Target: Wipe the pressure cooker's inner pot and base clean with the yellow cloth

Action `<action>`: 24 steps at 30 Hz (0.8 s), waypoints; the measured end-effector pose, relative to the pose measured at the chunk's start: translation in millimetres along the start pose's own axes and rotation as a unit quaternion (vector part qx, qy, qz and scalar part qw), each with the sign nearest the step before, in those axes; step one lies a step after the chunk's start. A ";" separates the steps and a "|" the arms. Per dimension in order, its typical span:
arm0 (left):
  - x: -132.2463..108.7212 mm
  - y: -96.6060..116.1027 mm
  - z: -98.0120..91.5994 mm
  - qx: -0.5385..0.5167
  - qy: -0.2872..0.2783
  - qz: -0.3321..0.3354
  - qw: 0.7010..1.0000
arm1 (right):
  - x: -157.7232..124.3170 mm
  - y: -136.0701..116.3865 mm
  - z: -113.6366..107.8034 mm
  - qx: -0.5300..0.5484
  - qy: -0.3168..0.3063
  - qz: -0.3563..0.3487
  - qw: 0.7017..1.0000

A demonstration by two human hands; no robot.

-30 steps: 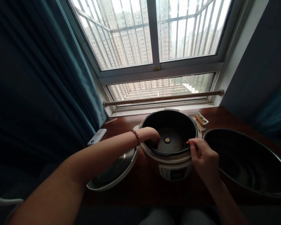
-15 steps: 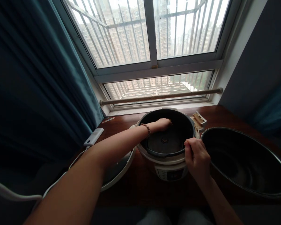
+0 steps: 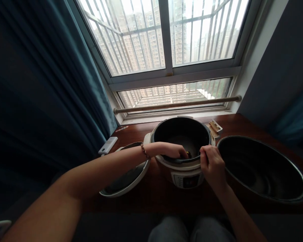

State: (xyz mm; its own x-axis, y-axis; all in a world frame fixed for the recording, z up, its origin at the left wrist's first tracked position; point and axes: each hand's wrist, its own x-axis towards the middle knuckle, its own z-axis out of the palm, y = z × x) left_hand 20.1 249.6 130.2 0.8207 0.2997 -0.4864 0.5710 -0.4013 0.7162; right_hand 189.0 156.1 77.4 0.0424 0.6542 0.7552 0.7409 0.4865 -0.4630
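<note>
An electric pressure cooker (image 3: 176, 169), white with a front control panel, stands in front of me with its dark inside uncovered. My left hand (image 3: 175, 150) reaches down into it near the front wall, fingers closed. By those fingertips a small dark and yellow bit (image 3: 188, 154) shows; what it belongs to is hidden. My right hand (image 3: 212, 161) is closed on the cooker's right front rim. To the right, a large dark inner pot (image 3: 262, 168) rests on the table. Under my left forearm lies a round lid (image 3: 126, 181) with a pale edge, partly covered.
The brown wooden table (image 3: 141, 198) runs up to the barred window (image 3: 141, 43). A white power strip (image 3: 108, 145) sits at the left by the blue curtain (image 3: 91, 84). A rail (image 3: 176, 105) crosses low before the glass.
My left hand has moved from the cooker's far inner wall to the near front wall. My right hand stays at the rim. The view has shifted slightly.
</note>
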 end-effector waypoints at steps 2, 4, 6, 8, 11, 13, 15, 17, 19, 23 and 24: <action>-4.0 12.8 6.1 -0.047 0.078 0.042 0.995 | 0.4 -2.3 -3.9 -0.001 -0.009 0.007 1.000; -10.7 25.5 7.0 -0.071 0.144 0.058 0.985 | 6.3 -5.1 -9.6 0.002 -0.025 0.025 0.999; -20.2 36.3 5.0 -0.081 0.195 0.066 0.975 | 20.8 -7.9 -13.9 0.024 -0.064 0.036 0.997; -31.5 43.1 2.6 -0.069 0.255 0.078 0.961 | 43.8 -9.8 -12.3 0.066 -0.155 0.015 0.986; -50.3 44.5 1.5 0.005 0.378 0.050 0.924 | 85.2 -10.0 7.2 0.058 -0.383 -0.045 0.921; -63.7 42.9 6.1 0.065 0.463 0.000 0.884 | 108.9 -8.8 29.2 -0.056 -0.473 -0.045 0.878; -77.0 43.4 19.0 0.087 0.516 -0.024 0.852 | 125.2 -7.4 52.7 -0.126 -0.464 -0.034 0.876; -88.1 47.8 43.2 0.062 0.534 -0.017 0.843 | 133.2 -6.2 73.2 -0.149 -0.444 -0.031 0.883; -94.8 53.4 78.6 0.025 0.527 0.008 0.850 | 133.2 -5.0 88.1 -0.152 -0.456 -0.031 0.876; -92.5 50.1 167.7 -0.025 0.516 0.016 0.856 | 118.8 -1.6 98.3 -0.123 -0.515 -0.001 0.848; -89.7 44.5 189.6 -0.045 0.526 -0.003 0.849 | 115.1 -0.5 96.2 -0.108 -0.523 0.008 0.846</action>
State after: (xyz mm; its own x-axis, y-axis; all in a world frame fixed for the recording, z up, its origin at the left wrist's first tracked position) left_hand -24.4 40.7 110.9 0.3196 0.9276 0.1933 0.5323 -0.3445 0.7733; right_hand 129.0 286.8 119.9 -0.4784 0.8691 -0.1259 0.8559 0.4293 -0.2884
